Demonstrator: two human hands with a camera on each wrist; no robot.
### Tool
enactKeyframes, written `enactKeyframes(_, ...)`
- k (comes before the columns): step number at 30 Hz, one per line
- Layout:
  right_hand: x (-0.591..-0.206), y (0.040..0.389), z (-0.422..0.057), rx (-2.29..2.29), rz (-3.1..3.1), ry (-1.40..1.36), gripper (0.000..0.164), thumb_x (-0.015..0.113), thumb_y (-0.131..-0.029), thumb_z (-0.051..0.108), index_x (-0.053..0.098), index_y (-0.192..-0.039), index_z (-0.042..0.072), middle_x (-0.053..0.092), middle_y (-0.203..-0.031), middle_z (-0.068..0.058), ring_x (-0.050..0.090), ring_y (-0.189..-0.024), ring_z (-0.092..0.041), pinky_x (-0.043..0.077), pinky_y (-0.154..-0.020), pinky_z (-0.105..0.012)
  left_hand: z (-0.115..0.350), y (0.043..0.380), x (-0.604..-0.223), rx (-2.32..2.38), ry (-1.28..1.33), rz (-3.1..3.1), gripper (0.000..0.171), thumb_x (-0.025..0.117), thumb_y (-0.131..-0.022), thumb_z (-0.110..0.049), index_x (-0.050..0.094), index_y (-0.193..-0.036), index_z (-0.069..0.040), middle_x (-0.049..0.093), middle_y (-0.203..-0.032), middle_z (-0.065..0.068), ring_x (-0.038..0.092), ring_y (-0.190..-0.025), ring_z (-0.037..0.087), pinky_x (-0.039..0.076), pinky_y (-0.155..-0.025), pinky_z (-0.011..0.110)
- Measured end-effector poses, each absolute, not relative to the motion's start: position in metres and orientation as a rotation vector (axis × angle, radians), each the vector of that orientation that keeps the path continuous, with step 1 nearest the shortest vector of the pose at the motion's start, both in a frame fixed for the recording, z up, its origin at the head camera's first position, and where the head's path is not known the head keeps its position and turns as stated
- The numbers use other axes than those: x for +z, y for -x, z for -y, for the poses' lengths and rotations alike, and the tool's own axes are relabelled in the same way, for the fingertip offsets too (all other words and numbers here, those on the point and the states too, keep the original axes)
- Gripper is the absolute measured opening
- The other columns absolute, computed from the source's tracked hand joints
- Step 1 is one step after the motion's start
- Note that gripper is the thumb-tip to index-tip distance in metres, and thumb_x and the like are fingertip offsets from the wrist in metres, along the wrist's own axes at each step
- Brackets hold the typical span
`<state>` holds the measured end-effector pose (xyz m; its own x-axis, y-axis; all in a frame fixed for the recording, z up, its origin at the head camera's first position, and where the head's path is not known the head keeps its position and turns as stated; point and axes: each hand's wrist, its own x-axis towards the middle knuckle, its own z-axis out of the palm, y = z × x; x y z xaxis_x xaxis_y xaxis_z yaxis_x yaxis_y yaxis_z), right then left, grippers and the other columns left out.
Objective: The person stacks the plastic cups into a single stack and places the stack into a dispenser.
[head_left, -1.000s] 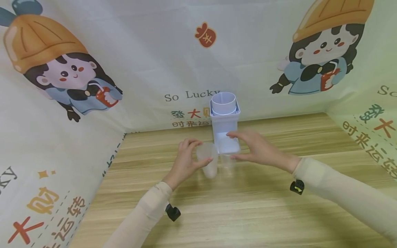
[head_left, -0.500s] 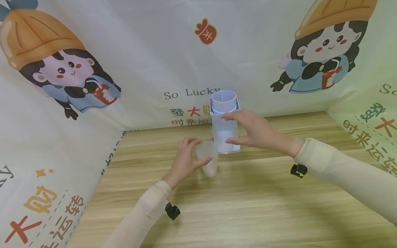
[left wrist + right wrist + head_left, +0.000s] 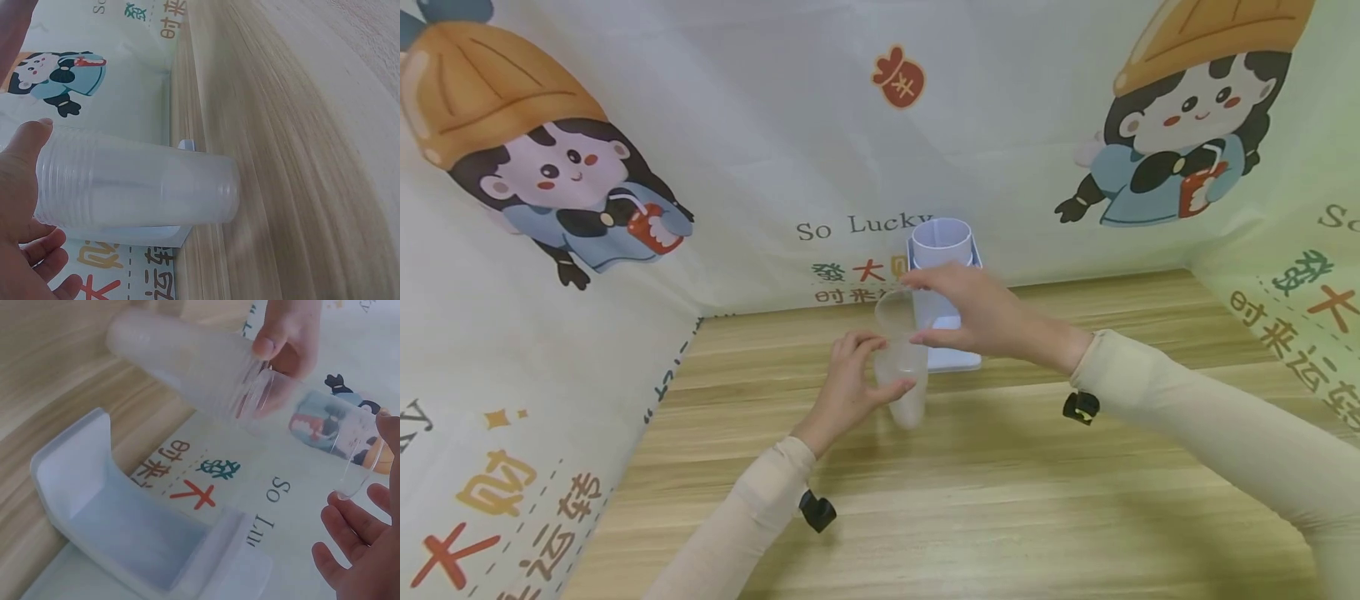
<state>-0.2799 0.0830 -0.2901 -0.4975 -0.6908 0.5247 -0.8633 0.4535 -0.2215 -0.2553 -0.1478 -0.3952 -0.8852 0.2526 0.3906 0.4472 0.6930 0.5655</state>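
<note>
In the head view my left hand (image 3: 844, 392) grips a stack of nested clear plastic cups (image 3: 907, 408) near its upper rims. The left wrist view shows the same stack (image 3: 144, 187) upright, its base down at the wooden table, thumb and fingers around the ridged rims. Above the stack, my right hand (image 3: 981, 312) holds a single clear plastic cup (image 3: 337, 434) by its rim end. This cup's lower end is right at the stack's mouth, slightly tilted in the right wrist view. Just behind both hands stands a pale lavender cup dispenser (image 3: 942, 237), partly hidden by the right hand.
The dispenser's base (image 3: 955, 360) rests on the wood-grain table (image 3: 925, 517), close to the printed backdrop (image 3: 1000, 142). Side cloths with cartoon figures and lettering enclose the table left and right. A black wrist camera (image 3: 817, 511) sits on the left wrist.
My right hand has lifted the single cup from low by the dispenser's base, then carried it left over the stack. The left hand keeps holding the stack in place.
</note>
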Motion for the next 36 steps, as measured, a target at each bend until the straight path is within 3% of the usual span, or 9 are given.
enactKeyframes(9,-0.312,0.285,-0.072,0.669,2.418,-1.32,0.066,0.077,-0.085,0.037,0.054,-0.137,0.004,0.063,-0.134,-0.013,0.06,-0.121,-0.028,0.047,-0.107,-0.046,0.148,0.255,-0.397,-1.016,0.556,2.629,0.064,0.084,-0.078,-0.036,0.059,-0.124,-0.001,0.05,-0.132,0.015,0.041,-0.127,0.031,0.042,-0.108,0.05)
enactKeyframes(15,-0.327,0.286,-0.07,0.671,2.438,-1.299,0.065,0.078,-0.083,0.039,0.056,-0.134,0.004,0.065,-0.13,-0.012,0.061,-0.119,-0.028,0.048,-0.105,-0.046,0.148,0.255,-0.396,-1.026,0.57,2.617,0.06,0.084,-0.078,-0.035,0.059,-0.122,-0.003,0.051,-0.132,0.016,0.04,-0.127,0.031,0.042,-0.108,0.049)
enactKeyframes(36,-0.358,0.284,-0.064,0.722,2.591,-1.241,0.069,0.077,-0.083,0.041,0.052,-0.14,0.012,0.064,-0.13,-0.01,0.059,-0.119,-0.028,0.049,-0.102,-0.047,0.15,0.254,-0.408,-0.934,0.609,2.57,0.077,0.089,-0.07,-0.033,0.057,-0.128,0.006,0.051,-0.133,0.017,0.042,-0.128,0.034,0.043,-0.109,0.049)
